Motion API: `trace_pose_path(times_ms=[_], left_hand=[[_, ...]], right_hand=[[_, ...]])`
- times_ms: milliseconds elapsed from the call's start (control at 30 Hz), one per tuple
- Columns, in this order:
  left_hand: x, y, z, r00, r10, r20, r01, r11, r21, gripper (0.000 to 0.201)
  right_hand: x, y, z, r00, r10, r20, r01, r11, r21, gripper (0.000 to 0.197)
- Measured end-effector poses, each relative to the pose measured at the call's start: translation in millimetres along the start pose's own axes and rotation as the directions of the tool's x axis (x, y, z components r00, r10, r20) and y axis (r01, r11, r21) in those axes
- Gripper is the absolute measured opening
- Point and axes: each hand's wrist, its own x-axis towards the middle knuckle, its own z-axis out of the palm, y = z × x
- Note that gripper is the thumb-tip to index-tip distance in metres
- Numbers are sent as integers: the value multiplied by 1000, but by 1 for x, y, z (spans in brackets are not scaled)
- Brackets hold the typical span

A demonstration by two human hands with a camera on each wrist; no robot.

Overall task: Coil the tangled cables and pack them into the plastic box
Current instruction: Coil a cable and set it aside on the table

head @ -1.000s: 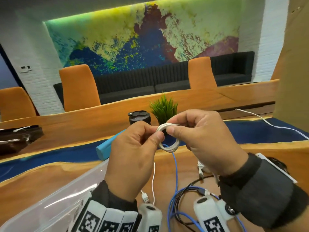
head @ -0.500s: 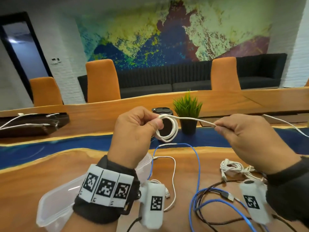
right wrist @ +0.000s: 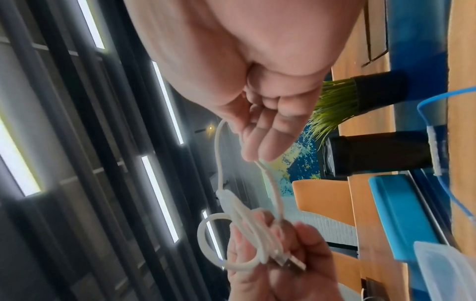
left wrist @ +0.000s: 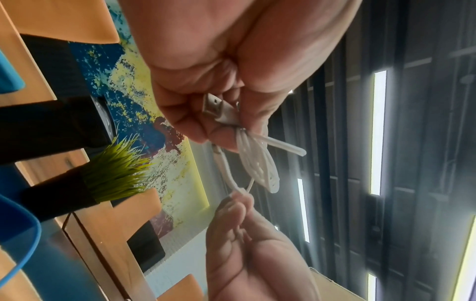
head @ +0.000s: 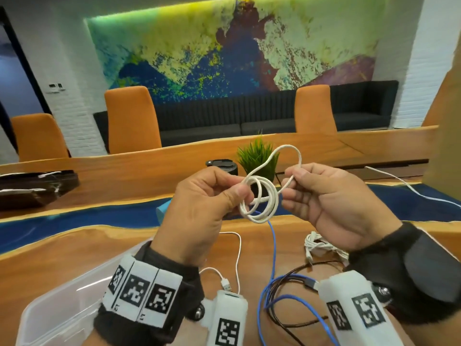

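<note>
My left hand [head: 207,208] pinches the white cable [head: 259,201] coil above the table [head: 74,245] so the turns do not spring apart, while my right hand [head: 331,203] grips the free loop to lay it on; the box [head: 57,305] waits at my left.

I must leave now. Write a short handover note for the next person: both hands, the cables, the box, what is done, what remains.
Left hand pinches the white cable coil and its USB plug.
Right hand pinches the loose loop, not yet laid on.
Plastic box at lower left on the table; no cable visible inside.
Left: finish this coil, then the blue cable, black cable, white bundle.
</note>
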Motion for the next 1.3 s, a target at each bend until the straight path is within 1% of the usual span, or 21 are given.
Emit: trace_pose_path(times_ms=[67, 133, 233, 300, 367, 433, 500, 567, 600, 700, 767, 833, 867, 967, 1033, 1100, 1133, 1167, 1200, 1233, 1300], left_hand=[[0, 1, -3, 1000, 2, -7, -2, 1000, 8, 15], [0, 2, -4, 1000, -9, 4, 9, 1000, -8, 16], [0, 1, 0, 999, -29, 33, 31, 998, -63, 16], [-1, -1, 4, 998, -34, 49, 40, 993, -113, 12], [-1, -3, 8, 999, -7, 38, 10, 996, -92, 7], [-1, -6, 11, 998, 58, 2, -58, 998, 2, 4], [-2, -9, 11, 984, 175, -31, -168, 973, 157, 8], [-3, -11, 10, 953, 300, -35, -272, 905, 328, 8], [-4, -12, 10, 937, 347, -41, -306, 873, 380, 7], [-4, -14, 9, 884, 464, -54, -382, 785, 488, 6], [-6, -14, 11, 861, 507, -36, -411, 736, 539, 6], [-8, -14, 13, 852, 524, -14, -424, 705, 569, 6], [-8, -14, 13, 848, 530, -10, -428, 696, 577, 6], [-5, -15, 9, 848, 530, -31, -422, 708, 567, 8], [-5, -13, 8, 846, 531, -44, -422, 717, 554, 10], [-7, -11, 9, 820, 572, -7, -460, 666, 588, 5], [-8, -12, 11, 806, 592, 11, -474, 635, 610, 5], [-9, -13, 13, 797, 603, 17, -482, 620, 619, 6], [-9, -14, 14, 795, 607, 12, -484, 621, 617, 6], [-8, -15, 14, 794, 607, 1, -480, 627, 614, 6], [-8, -16, 14, 801, 599, -17, -464, 638, 615, 6]], right_hand=[[2, 0, -2, 1000, 8, -27, -5, 996, 84, 17], [2, -1, -3, 1000, 13, -24, -10, 988, 151, 18], [3, 1, -3, 997, 60, 45, -69, 971, 228, 18], [3, 6, -1, 991, 92, 100, -113, 967, 229, 18], [1, 12, 3, 980, 122, 160, -154, 967, 203, 22], [-1, 16, 6, 956, 159, 248, -209, 960, 188, 31], [-3, 16, 5, 928, 197, 317, -255, 955, 153, 34], [-6, 17, 5, 909, 235, 346, -281, 955, 91, 28], [-7, 17, 5, 893, 257, 369, -304, 950, 73, 26], [-12, 19, 10, 822, 314, 475, -378, 925, 43, 29], [-15, 19, 14, 800, 311, 513, -356, 934, -10, 24], [-17, 18, 17, 828, 305, 471, -312, 948, -65, 6], [-18, 17, 18, 843, 301, 446, -299, 951, -75, 4], [-18, 17, 19, 871, 272, 409, -268, 961, -68, 14], [-18, 15, 20, 870, 273, 411, -276, 960, -54, 16], [-19, 13, 21, 846, 310, 433, -346, 938, 4, 16], [-20, 12, 22, 840, 320, 439, -369, 929, 29, 14], [-20, 12, 22, 842, 315, 437, -365, 931, 31, 8], [-21, 12, 23, 853, 305, 423, -347, 938, 23, 4], [-21, 13, 23, 865, 299, 404, -330, 944, 7, 10], [-21, 14, 24, 883, 295, 365, -311, 950, -15, 14]])
